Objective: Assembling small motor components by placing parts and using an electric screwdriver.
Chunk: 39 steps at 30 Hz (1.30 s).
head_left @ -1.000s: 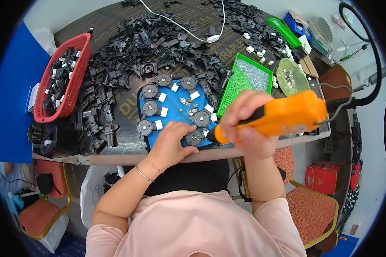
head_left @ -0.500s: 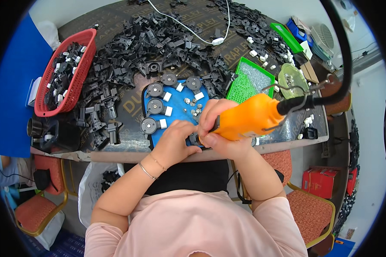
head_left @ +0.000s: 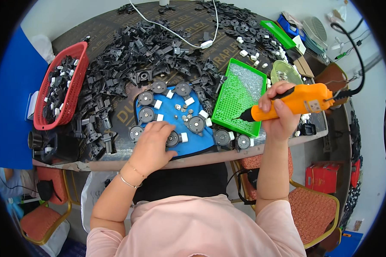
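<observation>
My left hand (head_left: 152, 143) is on the blue mat (head_left: 188, 146). Its fingers and thumb curl around a black round part (head_left: 173, 139) with a white tab. In my right hand (head_left: 283, 115) is an orange electric screwdriver (head_left: 294, 102), raised with its thin tip pointing left over a green perforated tray (head_left: 231, 96). Small silvery screws (head_left: 251, 76) fill the tray's far side. More black round parts with white tabs lie around the mat, one (head_left: 196, 124) on its right side. Small shiny metal pieces (head_left: 185, 117) sit in the middle of the mat.
Black plastic brackets (head_left: 128, 55) are heaped across the table's back and left. A red basket (head_left: 81, 58) of parts stands left. Black discs (head_left: 240, 25) and a light green bowl (head_left: 283, 68) are at the right. The screwdriver's black cord (head_left: 362, 73) hangs at the right.
My right hand has lifted the screwdriver away from the part by my left hand and carried it right, to the tray. My left hand has shifted slightly left and stays on the mat.
</observation>
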{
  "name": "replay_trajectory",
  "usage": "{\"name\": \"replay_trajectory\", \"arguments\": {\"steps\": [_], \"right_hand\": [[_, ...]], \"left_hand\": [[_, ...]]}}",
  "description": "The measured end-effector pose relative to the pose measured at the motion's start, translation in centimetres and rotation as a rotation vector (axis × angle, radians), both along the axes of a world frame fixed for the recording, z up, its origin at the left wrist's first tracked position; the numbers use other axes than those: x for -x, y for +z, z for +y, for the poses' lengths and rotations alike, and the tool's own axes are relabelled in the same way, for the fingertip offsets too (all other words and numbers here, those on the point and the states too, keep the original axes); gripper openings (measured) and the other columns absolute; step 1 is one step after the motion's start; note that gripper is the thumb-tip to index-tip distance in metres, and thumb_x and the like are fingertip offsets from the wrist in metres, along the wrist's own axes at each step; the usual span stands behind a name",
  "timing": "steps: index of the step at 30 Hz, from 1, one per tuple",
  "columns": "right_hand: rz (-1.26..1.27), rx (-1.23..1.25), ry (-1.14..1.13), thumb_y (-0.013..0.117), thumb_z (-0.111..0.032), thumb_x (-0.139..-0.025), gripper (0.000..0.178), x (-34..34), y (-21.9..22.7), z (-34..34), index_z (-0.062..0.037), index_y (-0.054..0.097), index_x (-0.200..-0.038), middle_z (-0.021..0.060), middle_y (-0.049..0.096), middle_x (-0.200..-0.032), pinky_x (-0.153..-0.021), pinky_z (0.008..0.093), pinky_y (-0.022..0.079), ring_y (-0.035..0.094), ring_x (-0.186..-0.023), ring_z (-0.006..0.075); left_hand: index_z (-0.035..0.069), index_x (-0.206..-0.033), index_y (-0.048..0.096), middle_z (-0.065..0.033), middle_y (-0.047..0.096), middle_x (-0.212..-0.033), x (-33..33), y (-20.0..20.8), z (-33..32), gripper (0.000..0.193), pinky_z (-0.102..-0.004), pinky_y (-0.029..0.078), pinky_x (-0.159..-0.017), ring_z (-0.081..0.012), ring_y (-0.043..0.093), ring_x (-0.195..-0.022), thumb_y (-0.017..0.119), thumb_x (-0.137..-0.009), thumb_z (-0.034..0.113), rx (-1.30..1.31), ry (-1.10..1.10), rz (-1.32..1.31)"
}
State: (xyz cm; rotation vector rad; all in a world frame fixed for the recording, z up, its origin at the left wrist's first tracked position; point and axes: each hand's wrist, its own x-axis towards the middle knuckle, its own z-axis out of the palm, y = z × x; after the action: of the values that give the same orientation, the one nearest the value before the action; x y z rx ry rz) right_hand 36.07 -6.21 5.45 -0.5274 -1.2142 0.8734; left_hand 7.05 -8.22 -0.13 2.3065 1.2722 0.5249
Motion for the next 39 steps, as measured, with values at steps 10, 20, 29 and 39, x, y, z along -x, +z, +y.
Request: {"name": "replay_trajectory", "arguments": {"steps": [10,20,29,39], "right_hand": [[0.034,0.121,-0.184,0.061,0.002,-0.075,0.023,-0.5,-3.1,0.9,-0.0005,0.051,-0.097,0.0118,0.055,-0.086,-0.058,0.0287,0.047,0.055,-0.062,0.0173],[-0.014,0.127,-0.191,0.061,0.002,-0.076,0.023,-0.3,-3.4,1.4,0.0001,0.052,-0.096,0.0117,0.056,-0.086,-0.058,0.0286,0.047,0.056,-0.062,0.0168],[-0.002,0.117,-0.142,0.06,0.003,-0.077,0.021,0.0,-3.6,1.5,0.0003,0.051,-0.096,0.0112,0.056,-0.082,-0.057,0.0282,0.045,0.055,-0.061,0.0163],[0.062,-0.035,0.048,0.06,-0.005,-0.08,0.023,1.8,0.6,-0.8,-0.0008,0.05,-0.1,0.0125,0.052,-0.089,-0.056,0.029,0.046,0.052,-0.057,0.0159]], "left_hand": [[0.001,-0.103,0.061,-0.0133,0.06,-0.1,-5.6,-1.6,2.3,0.048,-0.0406,0.039,-0.089,-0.0311,0.052,-0.101,0.079,-0.064,0.024,-0.246,0.049,-0.031],[0.004,-0.098,0.06,-0.0132,0.062,-0.095,-5.2,-0.3,-0.4,0.039,-0.0418,0.038,-0.092,-0.0298,0.055,-0.097,0.074,-0.063,0.018,-0.005,-0.115,-0.028],[0.008,-0.1,0.062,-0.0086,0.062,-0.097,-4.9,-1.5,-0.3,0.04,-0.0468,0.029,-0.1,-0.0266,0.055,-0.102,0.075,-0.064,0.018,0.021,-0.124,-0.007],[0.009,-0.103,0.064,-0.0063,0.063,-0.098,-4.4,-1.7,-0.1,0.043,-0.049,0.027,-0.101,-0.0247,0.054,-0.102,0.078,-0.065,0.021,0.067,-0.145,-0.019]]}}
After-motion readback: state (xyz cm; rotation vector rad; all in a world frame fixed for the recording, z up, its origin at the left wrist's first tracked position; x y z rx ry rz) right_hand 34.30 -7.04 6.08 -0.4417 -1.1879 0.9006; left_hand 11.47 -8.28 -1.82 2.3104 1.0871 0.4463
